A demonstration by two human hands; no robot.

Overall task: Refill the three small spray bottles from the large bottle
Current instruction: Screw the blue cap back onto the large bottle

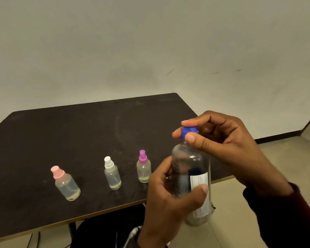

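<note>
The large bottle (191, 178) is gripped upright off the bench's near edge by the left hand (168, 199) so its blue cap (189, 131), pinched by the right hand (220, 140), can be twisted.

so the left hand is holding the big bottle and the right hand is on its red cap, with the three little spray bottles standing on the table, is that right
Not quite: the cap is blue, not red, as the head view shows. The rest holds: the left hand grips the big bottle, the right hand pinches its cap, and the three small spray bottles, pink-topped, white-topped and purple-topped, stand on the table.
</note>
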